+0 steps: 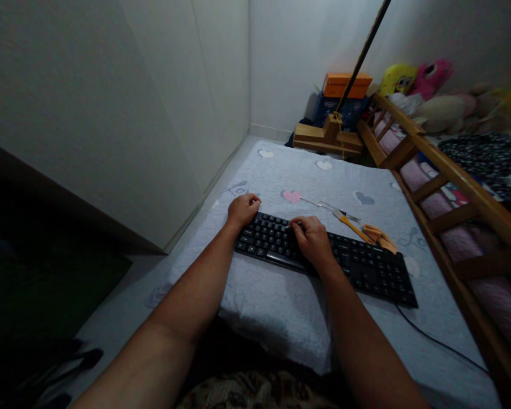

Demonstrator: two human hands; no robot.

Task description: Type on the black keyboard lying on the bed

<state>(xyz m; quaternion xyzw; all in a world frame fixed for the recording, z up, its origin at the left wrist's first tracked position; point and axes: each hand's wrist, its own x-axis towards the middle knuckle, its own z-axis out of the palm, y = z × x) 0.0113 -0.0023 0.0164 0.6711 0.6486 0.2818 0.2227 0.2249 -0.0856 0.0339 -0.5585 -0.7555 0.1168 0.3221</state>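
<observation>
A black keyboard (276, 241) lies slantwise on the cloth-covered table. At its far left corner my left hand (242, 210) is closed, fingers curled against the edge. My right hand (314, 238) rests over the middle keys, thumb and forefinger pinched together; what is between them is too small to make out. Just beyond the keyboard lie a brush (352, 226) with a yellow handle, a folded orange-tan cloth (380, 237) and a thin wire tool (330, 208) with a dark handle.
A pale quilted cover (276, 312) with hearts drapes the table. The keyboard cable (443, 341) trails right. A wooden bed rail (460, 170) borders the right side, a pale cabinet (174, 113) the left. Behind stand a wooden base (310, 136) with a pole and an orange box (344, 85).
</observation>
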